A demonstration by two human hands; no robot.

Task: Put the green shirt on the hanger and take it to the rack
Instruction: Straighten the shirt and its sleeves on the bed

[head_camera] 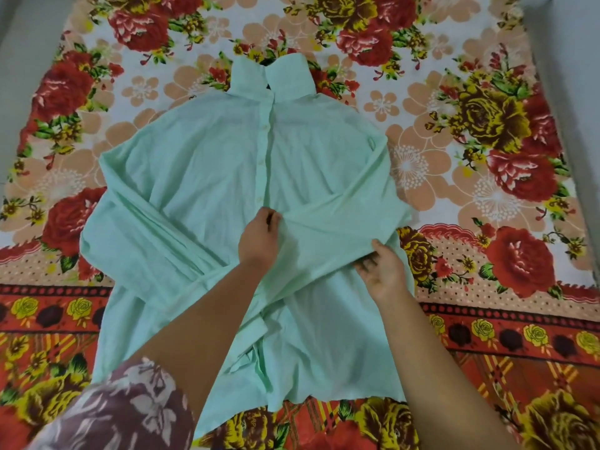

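Observation:
A pale green shirt (pixel 207 164) lies flat on a flowered bedsheet, collar away from me, buttoned front up, both sleeves folded across the body. My left hand (pixel 259 238) pinches the folded right-side sleeve near the button line at the shirt's middle. My right hand (pixel 381 271) holds the same sleeve further right, thumb on top and fingers curled under the cloth. No hanger and no rack are in view.
The bedsheet (pixel 487 141) with red and yellow roses covers the whole bed. Grey floor or wall shows along the left edge (pixel 19 43) and the right edge (pixel 578 92). My patterned sleeve (pixel 123 410) fills the lower left corner.

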